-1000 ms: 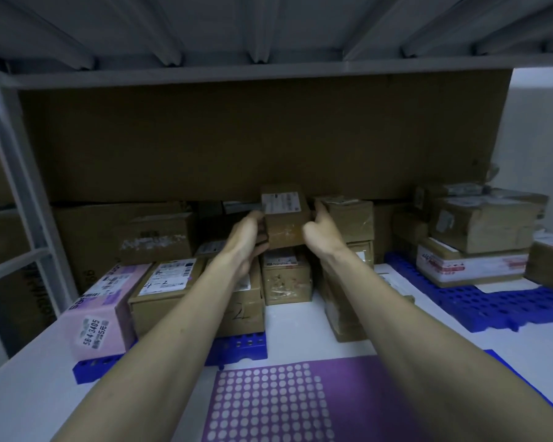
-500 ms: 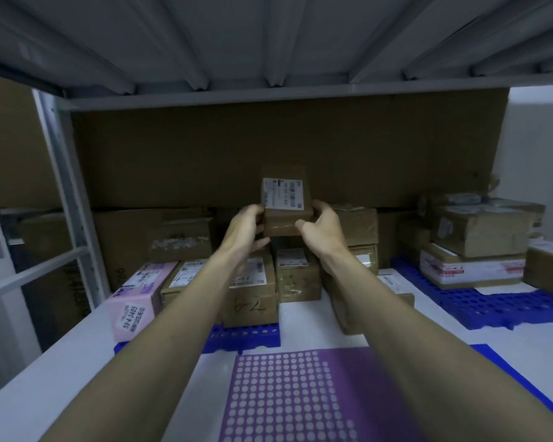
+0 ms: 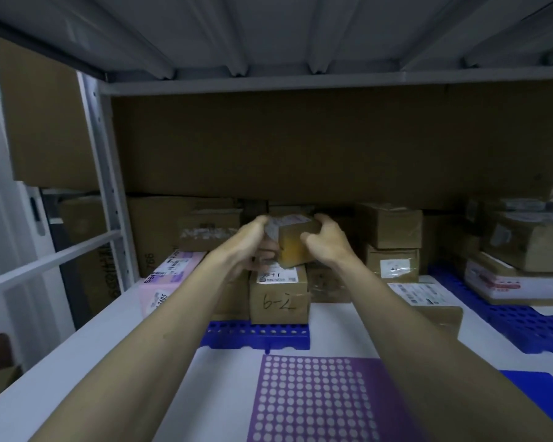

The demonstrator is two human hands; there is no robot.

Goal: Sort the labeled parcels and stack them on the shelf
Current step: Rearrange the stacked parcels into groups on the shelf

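Observation:
A small brown cardboard parcel (image 3: 292,245) with a white label on its top is held between both hands at arm's length inside the shelf bay. My left hand (image 3: 253,242) grips its left side and my right hand (image 3: 328,239) grips its right side, fingers curled over the top edge. The parcel hangs just above a brown box marked "6-2" (image 3: 280,301), which stands on a blue perforated mat (image 3: 259,336). The white shelf board (image 3: 109,342) carries several other labelled parcels.
A pink box (image 3: 168,282) lies at the left. Stacked brown boxes (image 3: 391,245) stand right of my hands, with more parcels (image 3: 524,250) on a blue mat at far right. A purple dotted mat (image 3: 316,400) lies near me. The upper shelf (image 3: 300,79) hangs low overhead.
The parcel has come down from head height and tipped, so its label now faces up instead of toward me. Both hands kept hold, and the view has shifted left.

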